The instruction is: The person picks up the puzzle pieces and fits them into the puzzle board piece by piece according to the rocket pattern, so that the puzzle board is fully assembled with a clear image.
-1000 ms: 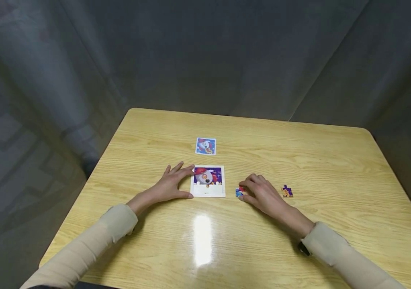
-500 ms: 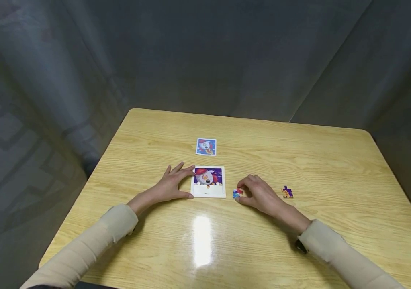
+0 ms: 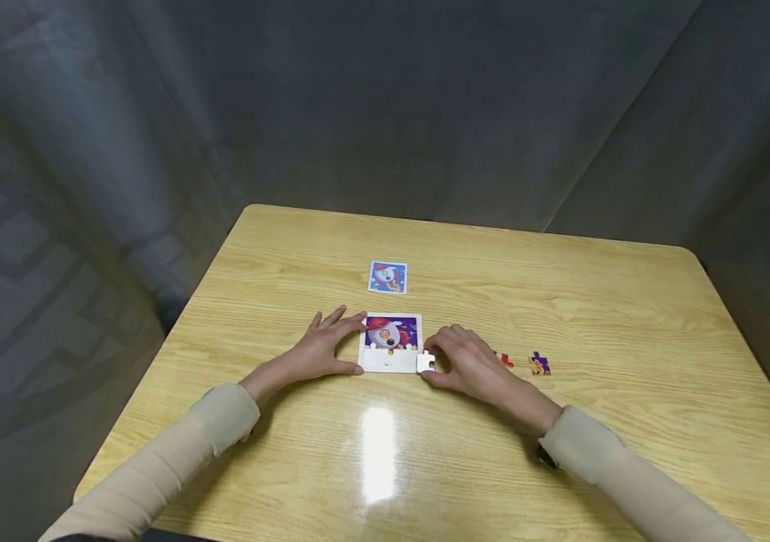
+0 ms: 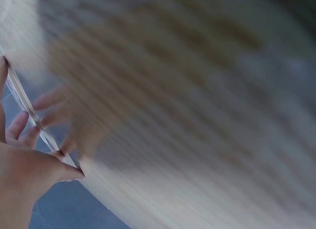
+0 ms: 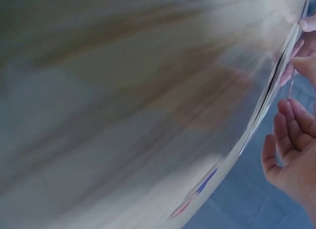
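A white puzzle tray (image 3: 390,362) lies on the table in the head view. Its upper part is filled with pieces picturing a white-and-red character on purple; the lower part shows bare white. My left hand (image 3: 320,348) rests at the tray's left side, fingers spread, with index finger and thumb touching its left corners. Between thumb and index finger, my right hand (image 3: 469,364) pinches a jigsaw piece (image 3: 426,361) right at the tray's right edge, its visible face pale. In the right wrist view this piece (image 5: 291,86) appears edge-on as a thin sliver.
A purple-and-orange jigsaw piece (image 3: 539,363) lies to the right on the wooden table (image 3: 628,316). Closer to my right hand, a red piece (image 3: 505,360) is partly hidden behind it. A picture card (image 3: 388,278) lies behind the tray. Grey curtains surround the table.
My right hand has moved left to the tray's edge with the jigsaw piece, whose visible face changed from red and blue to pale. The red piece behind the hand has come into view.
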{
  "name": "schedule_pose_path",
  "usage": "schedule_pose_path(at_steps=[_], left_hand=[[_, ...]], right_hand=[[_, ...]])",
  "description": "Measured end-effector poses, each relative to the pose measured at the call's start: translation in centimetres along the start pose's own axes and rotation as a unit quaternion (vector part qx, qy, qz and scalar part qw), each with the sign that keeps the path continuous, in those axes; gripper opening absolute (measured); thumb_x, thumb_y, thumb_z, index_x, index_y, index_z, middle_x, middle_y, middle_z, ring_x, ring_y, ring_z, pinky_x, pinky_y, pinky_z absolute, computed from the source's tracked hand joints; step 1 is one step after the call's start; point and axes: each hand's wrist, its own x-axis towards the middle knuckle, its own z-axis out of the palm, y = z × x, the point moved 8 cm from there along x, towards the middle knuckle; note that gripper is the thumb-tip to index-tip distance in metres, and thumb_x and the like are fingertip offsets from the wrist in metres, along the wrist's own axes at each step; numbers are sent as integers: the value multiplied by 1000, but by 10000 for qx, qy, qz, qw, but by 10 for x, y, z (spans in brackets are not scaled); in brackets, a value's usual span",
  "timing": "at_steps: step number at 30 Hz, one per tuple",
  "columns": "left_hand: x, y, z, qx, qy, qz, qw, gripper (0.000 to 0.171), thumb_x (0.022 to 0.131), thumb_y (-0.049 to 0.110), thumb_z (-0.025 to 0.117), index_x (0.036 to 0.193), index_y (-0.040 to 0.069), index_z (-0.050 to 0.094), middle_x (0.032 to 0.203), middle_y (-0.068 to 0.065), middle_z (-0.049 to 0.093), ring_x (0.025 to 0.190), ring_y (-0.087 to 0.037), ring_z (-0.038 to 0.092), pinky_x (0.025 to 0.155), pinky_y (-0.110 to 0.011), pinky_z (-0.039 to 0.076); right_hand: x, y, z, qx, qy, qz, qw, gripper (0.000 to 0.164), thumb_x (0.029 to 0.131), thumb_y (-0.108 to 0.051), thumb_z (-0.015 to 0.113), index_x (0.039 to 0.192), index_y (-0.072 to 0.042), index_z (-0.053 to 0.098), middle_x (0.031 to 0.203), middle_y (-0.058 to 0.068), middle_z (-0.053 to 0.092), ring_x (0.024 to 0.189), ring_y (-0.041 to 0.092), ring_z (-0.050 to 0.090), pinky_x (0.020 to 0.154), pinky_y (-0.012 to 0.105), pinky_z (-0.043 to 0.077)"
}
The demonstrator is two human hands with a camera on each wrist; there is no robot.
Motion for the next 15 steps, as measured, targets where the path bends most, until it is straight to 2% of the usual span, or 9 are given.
schedule_pose_path(at_steps=[6,15], left_hand=[[1,-1,0,87,-8,-14,10000,74,77,44,78,137,12,49,155,-5,32,145,-38,14,111,-66,2],[0,0,0,-24,-56,-92,9999,73,78,42,78,137,12,49,156,-5,30,145,-37,12,111,-65,0]], right_hand=[[16,-14,7,36,-57,-143,9999,47,74,-37,81,108,-7,66,99,3,64,87,15,54,77,33,49],[36,-25,22,13,-296,-251,9992,44,77,-38,79,107,-9,66,97,1,63,84,14,51,72,30,46]])
